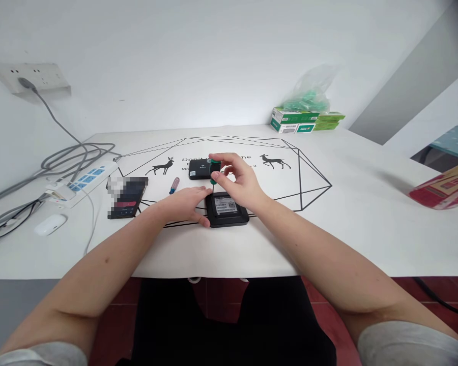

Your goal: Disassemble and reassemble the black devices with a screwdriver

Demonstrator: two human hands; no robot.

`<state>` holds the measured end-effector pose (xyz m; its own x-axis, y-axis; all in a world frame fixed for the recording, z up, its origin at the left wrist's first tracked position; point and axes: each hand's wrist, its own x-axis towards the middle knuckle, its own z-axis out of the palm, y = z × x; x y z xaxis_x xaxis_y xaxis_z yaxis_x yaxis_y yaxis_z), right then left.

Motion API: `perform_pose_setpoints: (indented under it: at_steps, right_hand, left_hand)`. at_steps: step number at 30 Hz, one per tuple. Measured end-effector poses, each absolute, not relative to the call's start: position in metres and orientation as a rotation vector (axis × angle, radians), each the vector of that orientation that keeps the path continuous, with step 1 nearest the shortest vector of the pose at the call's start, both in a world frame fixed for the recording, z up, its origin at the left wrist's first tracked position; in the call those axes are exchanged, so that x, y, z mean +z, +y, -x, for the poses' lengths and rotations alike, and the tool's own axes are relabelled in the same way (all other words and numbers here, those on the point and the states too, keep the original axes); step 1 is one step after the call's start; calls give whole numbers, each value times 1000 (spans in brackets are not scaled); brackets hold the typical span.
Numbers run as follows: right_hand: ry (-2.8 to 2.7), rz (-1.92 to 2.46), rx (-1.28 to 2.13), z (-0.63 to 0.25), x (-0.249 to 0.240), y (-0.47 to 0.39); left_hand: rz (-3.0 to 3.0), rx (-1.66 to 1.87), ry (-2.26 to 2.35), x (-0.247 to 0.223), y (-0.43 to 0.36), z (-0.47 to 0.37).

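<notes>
A square black plastic box point(221, 217) with a white printed label point(225, 205) lies on the table in front of me. My left hand point(187, 204) holds it along the left side, thumb at the near corner and fingers at the far one. In my right hand point(239, 179) is a screwdriver point(215, 166) with a green and black handle, gripped between thumb and fingers. It stands nearly upright, shaft down at the box's far left corner; its tip is too small to make out. Just behind lies a second black box point(198, 170), partly covered by the screwdriver and right hand.
Left of my hands lie a small screwdriver point(174, 185) with a clear handle and a phone point(127, 198), partly blurred. Farther left are a power strip point(93, 179), grey cables and a white case point(50, 224). Green-and-white boxes point(294, 120) stand back right; a red package point(445, 187) sits far right.
</notes>
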<state>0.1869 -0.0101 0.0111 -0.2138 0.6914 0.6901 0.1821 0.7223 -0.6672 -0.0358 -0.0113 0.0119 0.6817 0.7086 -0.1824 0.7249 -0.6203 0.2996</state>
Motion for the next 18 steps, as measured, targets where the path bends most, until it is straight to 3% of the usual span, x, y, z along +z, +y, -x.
perform_pose_setpoints:
  at_steps: [7,18]
  right_hand:
    - [-1830,631,440,-189,10,-5]
    - [-1713,674,647,-191,4,6]
  left_hand:
    - [-2533,-62,1113,13,-12,36]
    - [-2556,-104,1165,12,-12,36]
